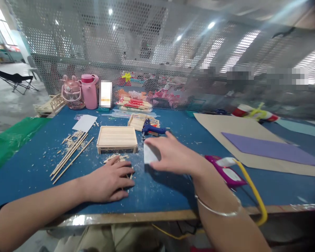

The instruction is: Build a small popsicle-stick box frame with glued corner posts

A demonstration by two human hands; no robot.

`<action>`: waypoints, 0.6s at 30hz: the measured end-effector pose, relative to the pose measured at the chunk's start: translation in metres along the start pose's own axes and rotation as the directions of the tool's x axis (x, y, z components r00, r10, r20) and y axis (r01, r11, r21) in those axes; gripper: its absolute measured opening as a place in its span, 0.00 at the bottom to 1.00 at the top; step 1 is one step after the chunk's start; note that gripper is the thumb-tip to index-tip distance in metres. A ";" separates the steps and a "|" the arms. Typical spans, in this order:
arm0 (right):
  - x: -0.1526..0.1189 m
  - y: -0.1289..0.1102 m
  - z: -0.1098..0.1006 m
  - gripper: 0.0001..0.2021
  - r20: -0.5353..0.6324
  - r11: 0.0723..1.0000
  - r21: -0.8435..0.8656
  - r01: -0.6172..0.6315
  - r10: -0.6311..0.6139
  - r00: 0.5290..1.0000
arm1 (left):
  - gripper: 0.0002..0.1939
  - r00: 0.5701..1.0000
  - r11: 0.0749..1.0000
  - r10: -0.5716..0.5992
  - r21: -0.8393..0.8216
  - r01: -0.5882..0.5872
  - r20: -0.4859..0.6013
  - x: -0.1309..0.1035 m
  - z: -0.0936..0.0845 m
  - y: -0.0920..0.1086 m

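Note:
My left hand (110, 180) lies palm down on the blue table, fingers spread over a few short wooden sticks near its fingertips. In my right hand (168, 154) a small white card (150, 154) is held between thumb and fingers, above the table. A tray-like wooden stick model (117, 137) stands just beyond my left hand. Short stick pieces (122, 158) lie between that model and my left hand. The blue glue gun (154, 129) rests beyond my right hand, in front of a smaller wooden piece (137, 122).
Long sticks (70, 157) and a white sheet (84, 123) lie at the left. Two pink bottles (89, 92) stand behind. At the right are a magenta device (227, 171) with a yellow cable (254, 192), beige board (215, 127) and a purple sheet (267, 147). Perforated metal screen behind.

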State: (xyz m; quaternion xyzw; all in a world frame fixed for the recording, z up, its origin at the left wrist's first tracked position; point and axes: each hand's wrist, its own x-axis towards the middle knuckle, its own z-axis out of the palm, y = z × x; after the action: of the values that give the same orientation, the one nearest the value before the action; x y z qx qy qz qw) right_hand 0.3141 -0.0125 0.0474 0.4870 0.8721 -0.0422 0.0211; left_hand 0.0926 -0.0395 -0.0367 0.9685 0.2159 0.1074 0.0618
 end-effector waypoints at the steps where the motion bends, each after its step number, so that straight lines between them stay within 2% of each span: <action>1: -0.007 -0.005 -0.001 0.19 0.048 0.992 0.072 0.108 -0.111 0.993 | 0.15 1.000 1.000 -0.013 0.011 0.014 -0.009 0.001 0.002 -0.006; 4: -0.021 -0.022 0.009 0.22 0.180 0.918 0.231 0.323 -0.367 0.913 | 0.14 0.996 0.997 -0.071 0.037 0.073 -0.060 0.005 0.007 -0.027; 6: -0.022 -0.034 0.023 0.23 0.204 0.890 0.265 0.372 -0.429 0.880 | 0.13 0.991 0.995 -0.093 0.021 0.095 -0.096 0.006 0.009 -0.037; 8: -0.015 -0.044 0.038 0.20 0.178 0.883 0.249 0.399 -0.447 0.877 | 0.13 0.979 0.993 -0.114 -0.052 0.107 -0.169 0.007 0.007 -0.040; 10: -0.003 -0.051 0.049 0.19 0.121 0.883 0.209 0.420 -0.450 0.885 | 0.14 0.937 0.973 -0.212 -0.154 0.174 -0.279 0.005 0.000 -0.038; 12: 0.011 -0.054 0.051 0.22 0.051 0.861 0.178 0.476 -0.491 0.869 | 0.15 0.851 0.930 -0.363 -0.210 0.303 -0.379 0.003 -0.014 -0.034; 13: 0.017 -0.053 0.048 0.24 0.014 0.839 0.173 0.516 -0.526 0.850 | 0.15 0.817 0.917 -0.399 -0.195 0.348 -0.416 0.002 -0.022 -0.033; 14: 0.023 -0.051 0.043 0.25 -0.021 0.816 0.172 0.551 -0.557 0.831 | 0.15 0.808 0.916 -0.399 -0.152 0.371 -0.434 0.001 -0.030 -0.034; 15: 0.027 -0.047 0.036 0.25 -0.052 0.804 0.174 0.569 -0.570 0.820 | 0.14 0.815 0.921 -0.376 -0.086 0.379 -0.440 0.000 -0.037 -0.036; 16: 0.030 -0.043 0.029 0.22 -0.075 0.817 0.171 0.551 -0.547 0.834 | 0.14 0.843 0.925 -0.348 -0.005 0.379 -0.410 -0.001 -0.043 -0.040; 17: 0.032 -0.038 0.023 0.16 -0.076 0.859 0.152 0.488 -0.482 0.873 | 0.15 0.864 0.913 -0.358 0.064 0.404 -0.354 -0.002 -0.046 -0.045; 18: 0.033 -0.034 0.019 0.12 -0.044 0.910 0.110 0.400 -0.398 0.917 | 0.20 0.856 0.884 -0.406 0.100 0.457 -0.319 -0.004 -0.047 -0.050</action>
State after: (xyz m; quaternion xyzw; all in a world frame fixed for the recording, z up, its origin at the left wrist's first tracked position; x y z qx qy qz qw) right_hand 0.2682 -0.0044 0.0275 0.2996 0.9493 -0.0916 -0.0253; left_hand 0.0581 0.0074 0.0002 0.8705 0.4432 0.2118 -0.0315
